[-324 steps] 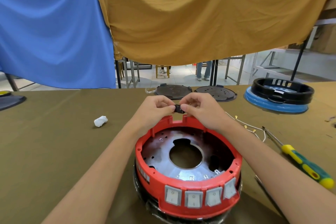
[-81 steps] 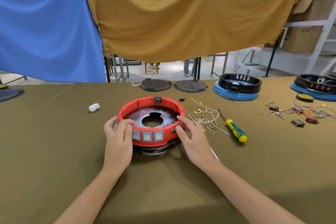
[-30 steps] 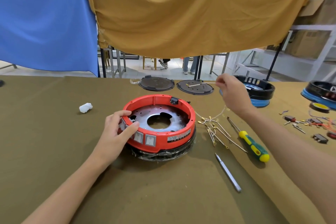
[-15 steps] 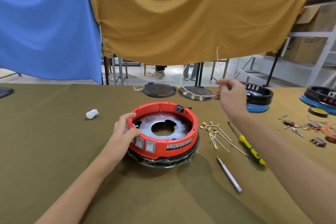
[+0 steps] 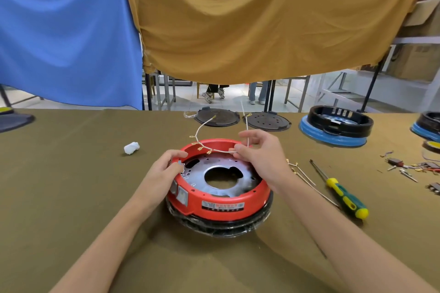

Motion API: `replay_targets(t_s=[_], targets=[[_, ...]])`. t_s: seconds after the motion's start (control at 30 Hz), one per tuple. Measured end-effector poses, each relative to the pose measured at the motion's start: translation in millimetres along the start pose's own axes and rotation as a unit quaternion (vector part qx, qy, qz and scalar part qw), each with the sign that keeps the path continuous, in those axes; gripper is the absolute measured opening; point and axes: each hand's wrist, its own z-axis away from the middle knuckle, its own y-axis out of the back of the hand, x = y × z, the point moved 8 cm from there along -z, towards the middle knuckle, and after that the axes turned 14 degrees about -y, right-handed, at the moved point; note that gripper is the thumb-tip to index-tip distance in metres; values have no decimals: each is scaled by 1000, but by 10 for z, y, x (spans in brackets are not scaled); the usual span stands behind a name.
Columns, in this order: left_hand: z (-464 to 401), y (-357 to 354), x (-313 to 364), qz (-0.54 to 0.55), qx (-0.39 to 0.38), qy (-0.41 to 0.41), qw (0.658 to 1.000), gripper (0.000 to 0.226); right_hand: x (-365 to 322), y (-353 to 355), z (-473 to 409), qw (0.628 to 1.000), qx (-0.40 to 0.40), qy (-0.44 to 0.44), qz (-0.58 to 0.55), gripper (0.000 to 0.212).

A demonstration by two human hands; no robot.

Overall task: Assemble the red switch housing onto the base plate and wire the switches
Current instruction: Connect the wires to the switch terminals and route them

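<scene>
Pinching a thin white wire harness above the red switch housing, the right hand holds it between thumb and fingertips; small brass terminals hang along it. Harness looks light and floppy, holds a bend, probably snags easily; best held close behind a terminal, not mid-span, so the tip can be steered onto a switch tab. Terminals likely bend if forced. Housing sits on the metal base plate at desk centre, over a black wrapped part. It looks like rigid plastic, fairly light, may slide on the cloth. Left hand grips its left rim near the switches, fingers curled over the edge, steadying it. Spare wires and a screwdriver lie just right of the housing; a white wad lies to the left.
</scene>
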Motion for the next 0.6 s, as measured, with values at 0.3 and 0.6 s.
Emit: replay_targets(t_s=[0.3, 0.6], targets=[[-222, -83, 171, 28, -6, 62, 998, 29, -72, -98, 74, 995, -43, 58, 70, 31], [-294, 101, 156, 30, 68, -9, 997, 21, -71, -326, 126, 966, -165, -4, 199, 21]])
